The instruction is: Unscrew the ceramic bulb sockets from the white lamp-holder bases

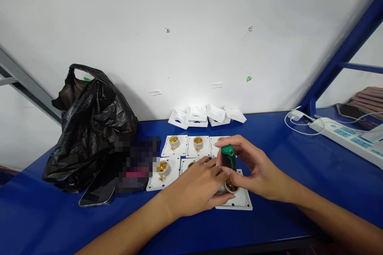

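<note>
A screwdriver (228,156) with a green and black handle stands nearly upright in my right hand (259,173), pinched between thumb and fingers. Its tip is hidden. Below it lies a white square lamp holder (241,200) with a brass-lined socket. My left hand (196,187) grips this lamp holder from the left, thumb along the near side and fingers beyond the socket. Other lamp holders lie in two rows behind, among them one at the back left (175,146), one beside it (198,146) and one at the front left (163,173). My hands partly cover others.
White covers (197,115) lie piled against the wall. On the left of the blue table (179,233) are a black plastic bag (92,127) and a dark phone (98,185). A power strip (350,135) with white cables is at the right.
</note>
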A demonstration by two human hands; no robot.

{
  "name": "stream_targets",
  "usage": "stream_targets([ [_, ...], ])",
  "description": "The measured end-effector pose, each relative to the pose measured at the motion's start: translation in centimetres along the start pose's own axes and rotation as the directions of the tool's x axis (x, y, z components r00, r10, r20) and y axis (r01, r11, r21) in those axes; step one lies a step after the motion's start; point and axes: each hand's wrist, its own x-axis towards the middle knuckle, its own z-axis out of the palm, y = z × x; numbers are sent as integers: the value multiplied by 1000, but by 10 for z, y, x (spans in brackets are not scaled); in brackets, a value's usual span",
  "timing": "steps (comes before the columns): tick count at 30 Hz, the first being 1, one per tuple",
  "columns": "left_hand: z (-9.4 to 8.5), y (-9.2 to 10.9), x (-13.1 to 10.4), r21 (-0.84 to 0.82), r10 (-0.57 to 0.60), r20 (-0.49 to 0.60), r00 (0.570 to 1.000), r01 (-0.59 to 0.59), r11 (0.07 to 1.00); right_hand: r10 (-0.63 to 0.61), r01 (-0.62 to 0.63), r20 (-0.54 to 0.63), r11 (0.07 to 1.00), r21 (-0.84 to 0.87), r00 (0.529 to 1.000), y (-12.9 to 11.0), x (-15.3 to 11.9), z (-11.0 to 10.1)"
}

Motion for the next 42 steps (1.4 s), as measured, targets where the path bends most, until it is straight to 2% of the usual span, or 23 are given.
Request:
stream_targets([
  [18, 5, -2, -2, 24, 19, -64, 998, -17, 1000, -27, 27, 1, 999, 20, 1000, -1, 0, 2],
  [42, 3, 0, -1, -42, 13, -32, 999, -14, 999, 22, -23, 28, 1000, 6, 999, -4, -4, 2],
])
